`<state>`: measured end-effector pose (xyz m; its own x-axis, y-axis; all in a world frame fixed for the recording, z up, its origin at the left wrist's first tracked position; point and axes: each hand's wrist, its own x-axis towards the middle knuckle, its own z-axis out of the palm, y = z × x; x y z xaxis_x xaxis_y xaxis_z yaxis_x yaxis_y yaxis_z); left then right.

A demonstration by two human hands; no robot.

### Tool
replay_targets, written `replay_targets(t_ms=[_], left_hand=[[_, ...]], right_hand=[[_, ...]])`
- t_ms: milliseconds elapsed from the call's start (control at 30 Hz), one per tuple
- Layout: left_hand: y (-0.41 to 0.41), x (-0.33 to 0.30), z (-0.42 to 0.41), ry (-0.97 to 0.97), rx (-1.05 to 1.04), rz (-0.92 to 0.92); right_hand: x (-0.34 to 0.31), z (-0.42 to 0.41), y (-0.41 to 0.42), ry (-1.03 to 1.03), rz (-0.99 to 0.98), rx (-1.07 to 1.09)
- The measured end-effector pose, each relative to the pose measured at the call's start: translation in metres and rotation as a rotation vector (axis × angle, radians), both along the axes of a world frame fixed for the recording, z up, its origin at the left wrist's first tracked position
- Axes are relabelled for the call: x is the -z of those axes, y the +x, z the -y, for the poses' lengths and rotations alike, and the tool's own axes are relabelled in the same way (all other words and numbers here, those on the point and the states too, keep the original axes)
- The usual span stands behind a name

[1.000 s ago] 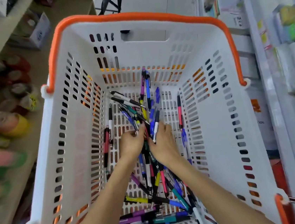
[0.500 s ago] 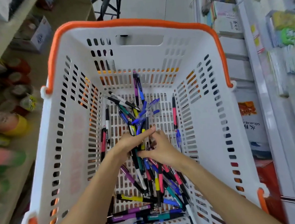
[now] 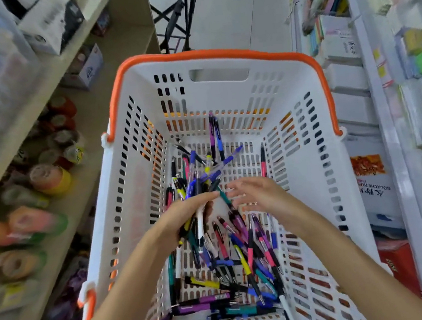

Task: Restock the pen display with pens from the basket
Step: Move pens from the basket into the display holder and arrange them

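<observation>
My left hand (image 3: 184, 215) clamps a bundle of pens (image 3: 194, 188), their length pointing away; my right hand (image 3: 257, 194), fingers spread, hovers beside them.

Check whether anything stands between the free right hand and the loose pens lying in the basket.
Nothing visible does. The right hand hovers open directly above the loose pens on the basket floor, while the left hand grips a separate bundle of pens beside it.

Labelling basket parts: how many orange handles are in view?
2. The far handle arcs over the far rim of the basket. The near handle shows only as a stub at the near left corner; the rest of it is hidden or out of frame.
</observation>
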<state>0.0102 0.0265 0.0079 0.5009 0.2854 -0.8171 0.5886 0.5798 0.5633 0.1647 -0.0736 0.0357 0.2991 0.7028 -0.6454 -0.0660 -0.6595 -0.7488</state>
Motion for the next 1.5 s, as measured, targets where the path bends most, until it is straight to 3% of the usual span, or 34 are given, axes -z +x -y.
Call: replay_targets(t_ms=[267,633,800,967,1100,1233,1400,1500], left_hand=[[-0.002,-0.030,0.015,0.050,0.308,0.013],[-0.001,-0.034,0.015,0.019,0.314,0.016],[-0.003,-0.041,0.010,-0.004,0.292,0.025],[-0.004,-0.043,0.012,0.086,0.287,0.019],[-0.004,-0.040,0.014,0.010,0.116,0.060],[0.001,-0.030,0.005,-0.038,-0.127,0.133],[-0.003,-0.026,0.009,0.129,-0.227,0.124],[-0.003,-0.023,0.010,0.112,-0.281,0.122]], right_hand=[[0.002,-0.006,-0.004,0.106,-0.304,0.173],[0.000,-0.001,0.002,0.136,-0.043,0.229],[-0.003,-0.001,0.013,0.165,-0.078,0.386],[-0.003,-0.003,0.011,0.157,-0.017,0.353],[-0.002,-0.003,0.015,0.143,0.095,0.412],[-0.008,-0.003,0.017,0.175,0.084,0.422],[-0.012,-0.004,0.001,0.141,-0.001,0.094],[-0.009,-0.006,-0.009,0.159,-0.023,0.024]])
